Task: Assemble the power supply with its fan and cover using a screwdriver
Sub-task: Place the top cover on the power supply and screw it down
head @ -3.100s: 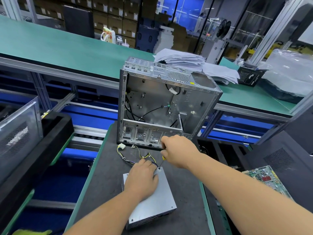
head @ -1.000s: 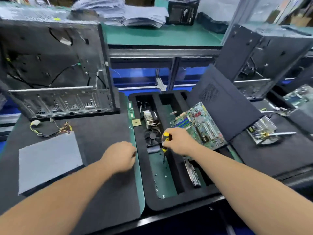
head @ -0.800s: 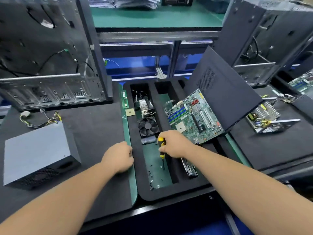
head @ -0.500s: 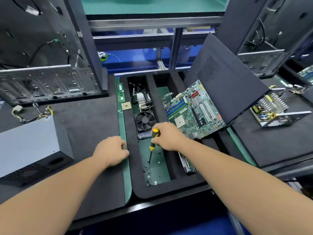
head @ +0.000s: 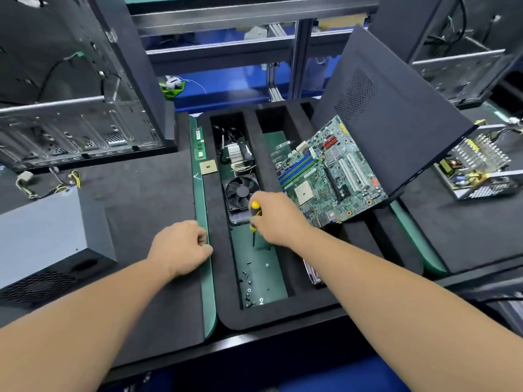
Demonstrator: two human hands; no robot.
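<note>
The grey power supply [head: 42, 236] lies at the far left on the black mat, its yellow and black wires [head: 48, 183] trailing behind it. My right hand [head: 278, 219] grips a yellow and black screwdriver [head: 254, 219], tip down, over the green floor of a foam tray [head: 223, 278]. Several small dark screws [head: 250, 281] lie loose nearer me in that compartment. A black fan [head: 240, 193] sits just behind the screwdriver. My left hand [head: 181, 248] rests curled on the mat at the tray's left edge; I see nothing in it.
An open metal computer case [head: 76, 80] stands at the back left. A green motherboard [head: 325, 174] leans in the tray under a black side panel [head: 396, 117]. A heatsink [head: 237, 157], a CPU chip [head: 208, 167] and a RAM stick [head: 199, 142] lie nearby. An opened power supply [head: 478, 171] sits far right.
My view swung right from the power supply to the parts tray. My right hand carried the screwdriver into the screw compartment and lowered its tip. My left hand left the power supply for the mat's edge.
</note>
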